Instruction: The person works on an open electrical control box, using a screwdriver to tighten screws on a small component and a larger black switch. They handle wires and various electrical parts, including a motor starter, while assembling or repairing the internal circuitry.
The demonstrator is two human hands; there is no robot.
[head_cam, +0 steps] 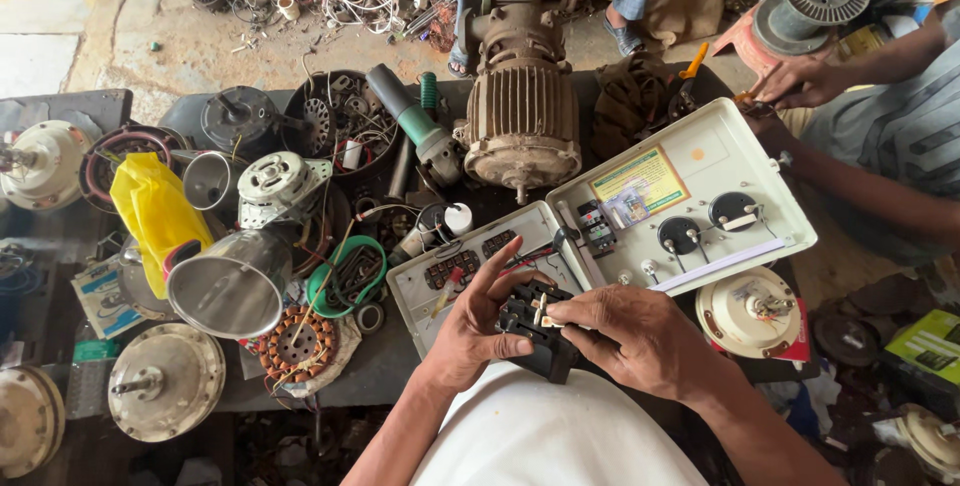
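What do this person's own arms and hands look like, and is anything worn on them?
Both the left hand and the right hand are bare: no gloves, rings or watch show. The forearms are uncovered too, with no sleeves reaching them. A white garment covers the body below, between the arms.

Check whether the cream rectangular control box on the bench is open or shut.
Open: the cream rectangular control box has its hinged cover swung flat, exposing inside wiring.

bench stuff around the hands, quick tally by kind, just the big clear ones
Black plastic switch block held in both hands: 1, left hand, right hand
White open control box with round black dials: 1
Large ribbed grey electric motor: 1
Shiny steel funnel-shaped cones: 2
Yellow plastic bag: 1
Green-handled angle grinder: 1
Total: 7
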